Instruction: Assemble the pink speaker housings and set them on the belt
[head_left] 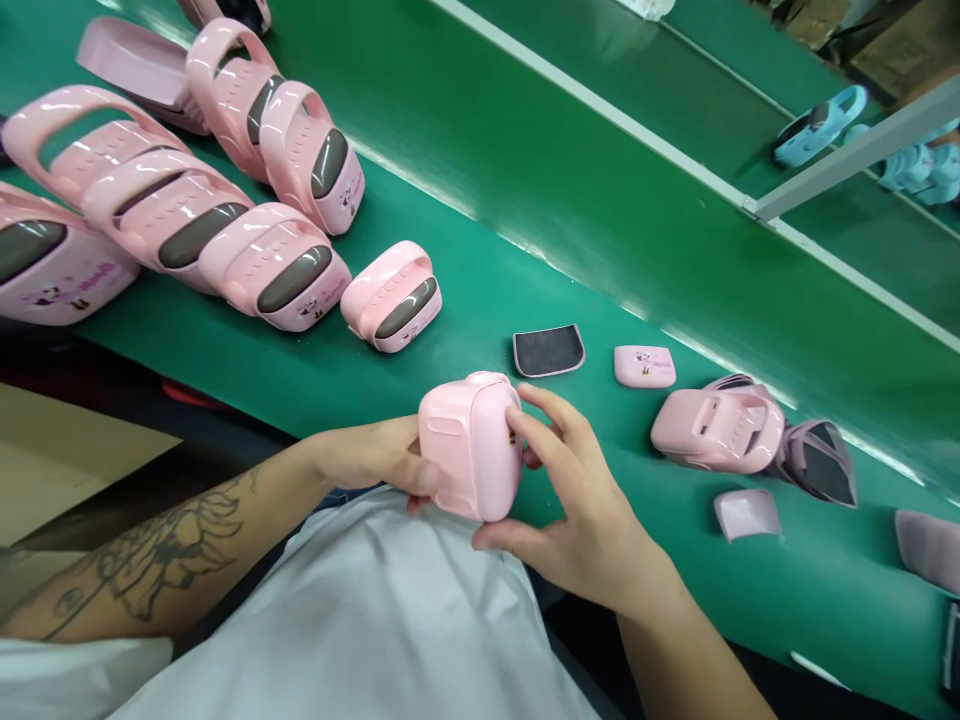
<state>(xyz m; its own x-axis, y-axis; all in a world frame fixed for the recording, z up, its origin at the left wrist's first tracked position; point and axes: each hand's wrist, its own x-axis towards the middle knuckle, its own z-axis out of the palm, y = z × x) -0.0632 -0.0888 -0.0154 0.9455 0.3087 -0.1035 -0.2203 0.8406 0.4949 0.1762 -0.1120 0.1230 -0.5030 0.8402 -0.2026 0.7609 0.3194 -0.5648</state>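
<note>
Gripping the pink case [471,450] with the left hand [390,455]. Clasping its printed end with the right hand [589,505].

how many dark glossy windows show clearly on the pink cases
6. Front row, left to right: first window, second window, third window, fourth window. Pair behind: fifth window, sixth window. Others may be hidden by overlap or cut off at the top edge.

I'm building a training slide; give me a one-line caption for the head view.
Left hand and right hand hold a pink case at a green table, with looped pink cases nearby.
</note>
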